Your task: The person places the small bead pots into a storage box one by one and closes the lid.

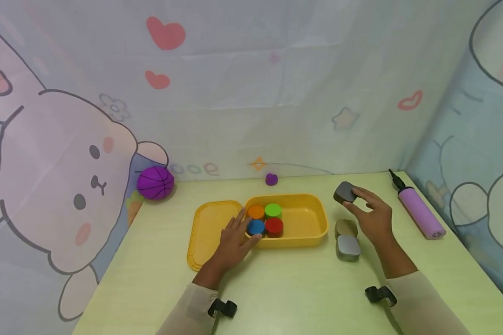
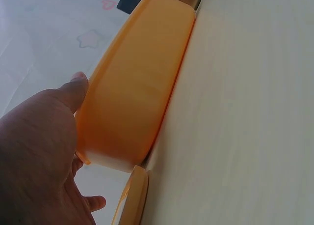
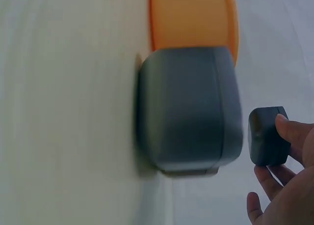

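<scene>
My right hand [image 1: 374, 215] pinches a small dark grey rounded case [image 1: 344, 192] between thumb and fingers, held up right of the yellow container [image 1: 306, 243]. In the right wrist view, this grey case [image 3: 267, 136] is clear of the table. My left hand [image 1: 234, 242] rests at the container's left end, fingers stretched along its rim. The left wrist view has the thumb [image 2: 76, 90] touching the orange-looking rim. Inside, on the left, sit round pieces with orange [image 1: 256, 212], green [image 1: 273, 210], blue [image 1: 256, 227] and red [image 1: 274, 226] tops.
A silver-grey case [image 1: 348, 246] and an olive-gold case [image 1: 346, 227] stand together below my right hand. The yellow lid [image 1: 205, 232] lies left of the container. Farther out are a purple ball [image 1: 155, 183], a small purple object [image 1: 271, 179] and a purple hand pump [image 1: 421, 211].
</scene>
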The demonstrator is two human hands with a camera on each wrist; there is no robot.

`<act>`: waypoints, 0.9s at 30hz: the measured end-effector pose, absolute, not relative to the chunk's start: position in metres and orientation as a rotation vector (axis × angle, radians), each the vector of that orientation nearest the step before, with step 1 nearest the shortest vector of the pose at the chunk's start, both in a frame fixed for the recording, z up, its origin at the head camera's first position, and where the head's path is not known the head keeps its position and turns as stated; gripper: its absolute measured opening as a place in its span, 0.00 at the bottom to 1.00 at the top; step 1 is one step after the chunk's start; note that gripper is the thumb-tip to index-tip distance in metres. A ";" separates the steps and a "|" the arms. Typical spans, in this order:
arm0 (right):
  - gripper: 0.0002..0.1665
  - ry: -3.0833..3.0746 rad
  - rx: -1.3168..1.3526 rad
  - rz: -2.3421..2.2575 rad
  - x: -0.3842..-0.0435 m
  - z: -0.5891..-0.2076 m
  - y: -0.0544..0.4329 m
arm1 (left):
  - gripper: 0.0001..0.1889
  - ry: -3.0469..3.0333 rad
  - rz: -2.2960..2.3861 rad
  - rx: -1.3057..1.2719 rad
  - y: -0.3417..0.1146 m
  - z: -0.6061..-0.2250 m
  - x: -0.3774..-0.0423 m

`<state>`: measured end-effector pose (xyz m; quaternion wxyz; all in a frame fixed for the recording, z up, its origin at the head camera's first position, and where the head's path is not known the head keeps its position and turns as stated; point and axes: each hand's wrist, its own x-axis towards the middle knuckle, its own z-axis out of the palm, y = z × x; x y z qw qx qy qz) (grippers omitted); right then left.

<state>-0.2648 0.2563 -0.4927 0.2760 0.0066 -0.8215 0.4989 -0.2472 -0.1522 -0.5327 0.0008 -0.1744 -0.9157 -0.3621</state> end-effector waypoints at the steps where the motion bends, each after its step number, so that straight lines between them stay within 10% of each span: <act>1: 0.30 -2.216 0.034 1.336 -0.264 -0.490 0.254 | 0.41 -2.871 -1.132 -0.551 -0.152 -0.533 -0.247; 27: 0.25 -2.525 0.389 1.372 -0.287 -0.482 0.194 | 0.40 -2.876 -1.102 -0.563 -0.150 -0.528 -0.246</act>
